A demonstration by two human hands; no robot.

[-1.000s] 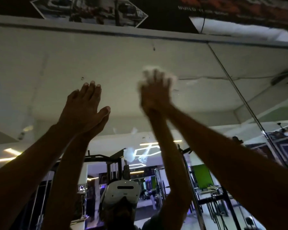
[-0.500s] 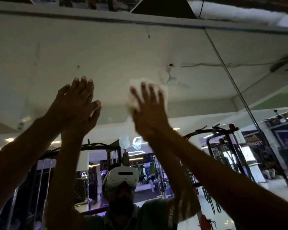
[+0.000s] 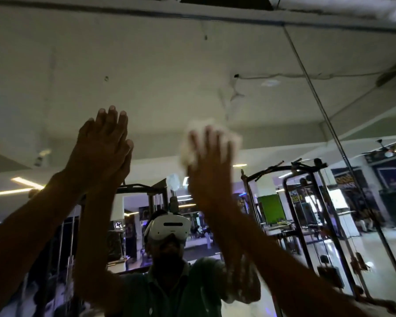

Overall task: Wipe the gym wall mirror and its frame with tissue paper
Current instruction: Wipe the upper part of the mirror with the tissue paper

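Commercial gym interior: a wall mirror [image 3: 146, 72] reflects black cable machines [image 3: 306, 202] (with weight stacks), a polished floor [image 3: 375, 252], wall posters [image 3: 389, 179] and ceiling strip lights [image 3: 21, 186].

Head camera tilts upward, close against mirror [image 3: 146, 76].

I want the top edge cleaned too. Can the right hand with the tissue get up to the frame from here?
Probably yes. The right hand presses the tissue flat on the mirror, well below the frame. Nothing lies between them, only bare glass, but the arm already looks stretched high.
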